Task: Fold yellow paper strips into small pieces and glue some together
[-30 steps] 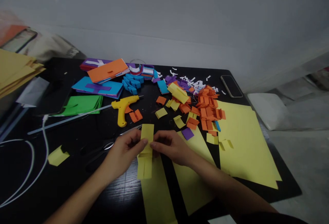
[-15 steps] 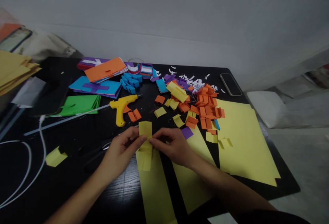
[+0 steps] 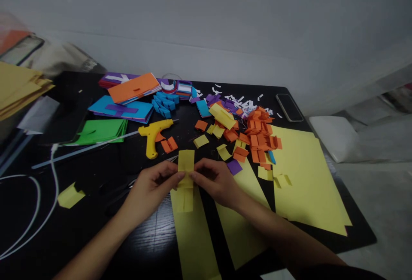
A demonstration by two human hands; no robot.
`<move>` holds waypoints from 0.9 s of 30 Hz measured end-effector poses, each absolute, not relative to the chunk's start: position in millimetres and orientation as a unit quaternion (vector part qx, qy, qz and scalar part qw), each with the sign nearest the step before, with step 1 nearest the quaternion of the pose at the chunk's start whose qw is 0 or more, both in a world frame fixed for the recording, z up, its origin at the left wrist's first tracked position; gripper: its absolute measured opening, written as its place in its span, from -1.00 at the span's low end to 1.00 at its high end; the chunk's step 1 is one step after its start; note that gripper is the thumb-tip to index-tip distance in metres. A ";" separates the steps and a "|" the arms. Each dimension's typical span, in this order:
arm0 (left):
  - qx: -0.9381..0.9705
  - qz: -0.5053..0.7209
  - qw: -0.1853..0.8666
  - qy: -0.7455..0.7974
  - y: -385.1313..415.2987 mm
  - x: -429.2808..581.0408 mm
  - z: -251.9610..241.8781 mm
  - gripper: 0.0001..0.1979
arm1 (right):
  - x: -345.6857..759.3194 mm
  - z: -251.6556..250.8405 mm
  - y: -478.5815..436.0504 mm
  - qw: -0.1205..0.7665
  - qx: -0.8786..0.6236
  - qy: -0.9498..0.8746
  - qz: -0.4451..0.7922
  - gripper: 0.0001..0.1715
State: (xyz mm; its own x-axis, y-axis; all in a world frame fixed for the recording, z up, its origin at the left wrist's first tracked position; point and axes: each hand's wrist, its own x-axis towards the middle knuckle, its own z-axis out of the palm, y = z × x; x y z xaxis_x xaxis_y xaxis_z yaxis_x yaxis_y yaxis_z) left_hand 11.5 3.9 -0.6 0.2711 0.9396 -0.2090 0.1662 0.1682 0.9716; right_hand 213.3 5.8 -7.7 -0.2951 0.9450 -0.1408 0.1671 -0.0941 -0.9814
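Note:
Between my two hands is a narrow yellow paper strip (image 3: pixel 186 160), upright in the view, with fold creases and a slit in its lower part. My left hand (image 3: pixel 153 188) pinches its left edge, thumb in front. From the other side my right hand (image 3: pixel 217 181) grips the right edge between thumb and fingers. Below the strip lies a long yellow paper sheet (image 3: pixel 195 241). Another yellow sheet (image 3: pixel 240 228) is under my right forearm. Scissors (image 3: pixel 124 192), partly hidden, lie dark on the table beside my left hand.
A yellow glue gun (image 3: pixel 151 136) lies beyond my left hand. Orange folded paper pieces (image 3: pixel 259 132) and white scraps (image 3: pixel 241 103) heap at the back. Stacked yellow sheets (image 3: pixel 302 185) and a phone (image 3: pixel 289 107) are at right. A white cable (image 3: pixel 55 185) loops at left.
The strip has shifted slightly right in the view and lies flatter, its middle fold less raised. Both hands still hold its edges.

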 end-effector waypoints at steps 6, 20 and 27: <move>0.525 0.339 0.594 0.507 2.3 12.1 -4.0 -0.85 | 213.4 -13.6 6.5 0.350 -0.487 -0.577 0.555 -0.73; 0.517 0.337 0.612 0.494 4.5 12.2 -2.9 -0.80 | 211.2 -17.4 5.5 0.351 -0.483 -0.552 0.582 -0.72; 0.544 0.334 0.594 0.490 3.1 11.6 -7.0 -0.78 | 212.2 -13.3 6.0 0.331 -0.468 -0.576 0.583 -0.73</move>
